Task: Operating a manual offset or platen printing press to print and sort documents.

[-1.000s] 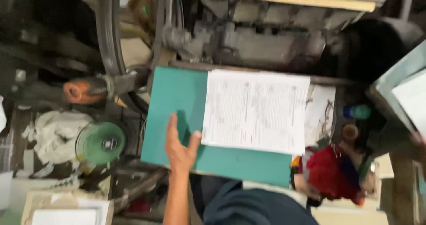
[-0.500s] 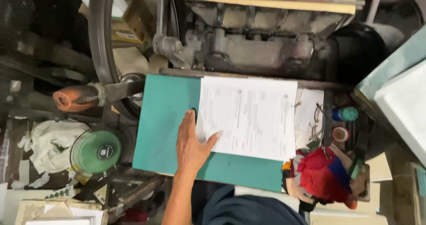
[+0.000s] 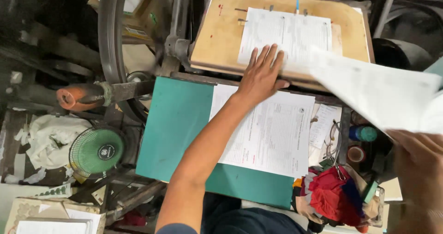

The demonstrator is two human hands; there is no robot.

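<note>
press frame and flywheel (image 3: 110,45): dark iron, fills the upper left; the wheel stands on edge beside the work surfaces, with an orange-tipped handle (image 3: 74,97) jutting out towards the left.

green feed board (image 3: 177,128): flat, directly in front of the person, set just below the platen so sheets lie within arm's reach of it.

tan platen board (image 3: 221,35): tilted plane above the green board, bearing small pins or gauges along its top edge that appear to hold a sheet square.

stack of printed forms (image 3: 272,137): lies on the right half of the green board, edges roughly squared, partly under the reaching forearm.

printed sheet on the platen (image 3: 295,31): lies flat against the tan board, top edge up at the pins.

loose sheet (image 3: 374,93): blurred, in the air at right, above the right hand.

small green fan (image 3: 97,151): low left, face up towards the camera.

pile of red and blue rags (image 3: 332,195): lower right, beside the green board.

left hand (image 3: 260,75): fingers spread and flat, palm down on the lower left corner of the sheet on the platen, pressing rather than pinching.

right hand (image 3: 415,169): at the right edge, under the loose sheet; blur hides the fingers, so the grip cannot be told.
</note>
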